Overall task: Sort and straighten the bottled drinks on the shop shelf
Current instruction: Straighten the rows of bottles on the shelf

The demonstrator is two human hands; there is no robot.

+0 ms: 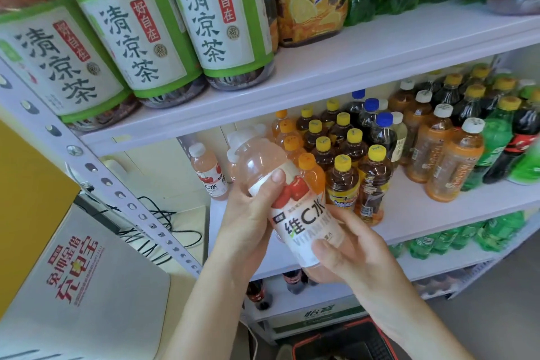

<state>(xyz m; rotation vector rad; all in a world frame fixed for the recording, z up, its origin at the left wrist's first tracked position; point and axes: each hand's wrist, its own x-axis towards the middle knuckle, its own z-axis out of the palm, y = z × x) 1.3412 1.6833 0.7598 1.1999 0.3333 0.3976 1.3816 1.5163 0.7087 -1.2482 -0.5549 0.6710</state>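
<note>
I hold a pink vitamin C water bottle (295,207) with a white cap, tilted, in front of the middle shelf (415,213). My left hand (248,219) grips its upper body, thumb on the label. My right hand (350,248) wraps its lower end. Another pink vitamin water bottle (209,172) stands at the far left of that shelf. To the right stand orange-capped juice bottles (311,172), yellow-capped dark tea bottles (343,184), blue-capped bottles (382,131), white-capped orange bottles (455,166) and green soda bottles (493,143).
The upper shelf (365,67) carries large herbal tea bottles (222,17), a lemon tea bottle (309,0) and green soda bottles. A perforated upright post (117,190) runs down the left. A white charging kiosk (81,286) and cables sit left; lower shelves hold more bottles.
</note>
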